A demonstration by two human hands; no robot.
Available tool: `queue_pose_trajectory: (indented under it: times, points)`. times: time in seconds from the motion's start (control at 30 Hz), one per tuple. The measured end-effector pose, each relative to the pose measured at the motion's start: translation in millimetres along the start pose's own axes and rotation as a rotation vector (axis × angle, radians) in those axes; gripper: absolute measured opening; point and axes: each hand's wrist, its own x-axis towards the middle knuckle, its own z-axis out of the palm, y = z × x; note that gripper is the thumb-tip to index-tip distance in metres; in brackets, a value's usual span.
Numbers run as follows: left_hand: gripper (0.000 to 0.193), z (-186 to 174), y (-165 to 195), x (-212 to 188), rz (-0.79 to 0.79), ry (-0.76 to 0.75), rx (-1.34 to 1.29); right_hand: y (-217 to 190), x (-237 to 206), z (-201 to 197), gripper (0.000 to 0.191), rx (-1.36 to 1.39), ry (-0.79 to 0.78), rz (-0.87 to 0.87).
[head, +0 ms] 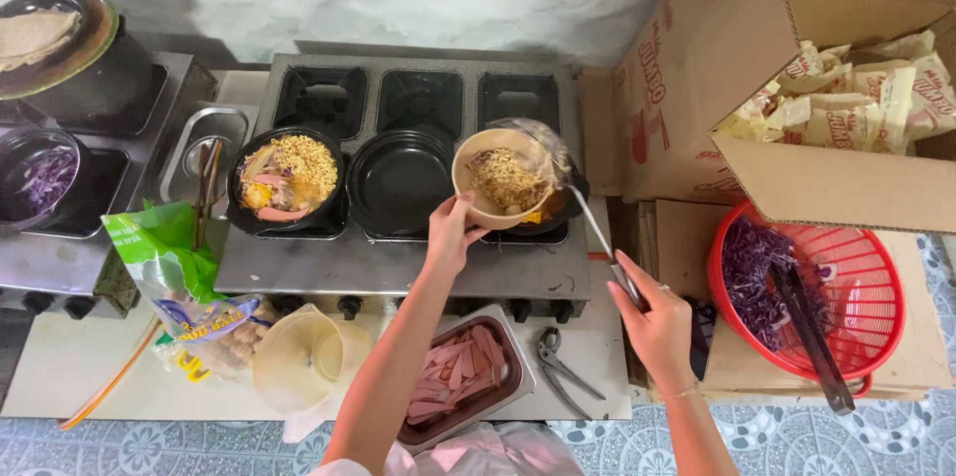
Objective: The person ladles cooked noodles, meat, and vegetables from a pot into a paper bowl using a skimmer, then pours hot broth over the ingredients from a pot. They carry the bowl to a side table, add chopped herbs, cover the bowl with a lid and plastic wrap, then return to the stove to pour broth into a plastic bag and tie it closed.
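- Nearest on the worktop (80,357): a metal tray of sliced sausage (460,372), metal pliers (560,364) and a clear plastic jug (304,361).
- The right hand (652,322) is closed around a long metal utensil (600,237) reaching into the right-hand black pan (558,209).
- The left hand (448,232) grips the rim of a beige noodle bowl (503,177), tilted over that pan.
- Farther left, another pan of noodles (287,182); at right, a red basket (851,297) of purple cabbage.

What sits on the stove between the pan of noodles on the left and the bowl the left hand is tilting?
In the head view, an empty black pan sits between the noodle pan and the bowl held by the left hand.
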Motion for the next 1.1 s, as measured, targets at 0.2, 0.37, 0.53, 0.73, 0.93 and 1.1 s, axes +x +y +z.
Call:
queue_pose_trajectory:
  times: [0.2,0.37,0.53,0.73,0.93,1.1]
  points:
    - [0.045,-8.0,23.6,-0.5,0.081,-0.045,0.084,47.7,-14.1,32.5,0.041,0.477,-0.062,0.578]
    - [0.055,2.8,39.7,2.4,0.243,-0.025,0.229,72.1,-18.7,58.5,0.037,0.977,-0.311,0.800]
    - [0.070,-1.5,29.0,-0.6,0.506,0.183,0.558,65.1,-18.1,50.5,0.038,1.052,-0.321,0.864]
    - [0.065,-11.1,9.1,-7.7,0.372,0.298,0.416,28.5,-11.4,14.3,0.041,0.867,-0.283,0.761]
    - [0.048,-3.6,-16.2,-14.4,0.020,0.034,-0.047,-16.7,-5.6,8.9,0.043,0.098,-0.098,0.044]
    - [0.045,-12.2,-24.2,-19.6,-0.072,-0.050,-0.281,-23.0,-4.6,-9.8,0.046,-0.081,-0.146,0.025]
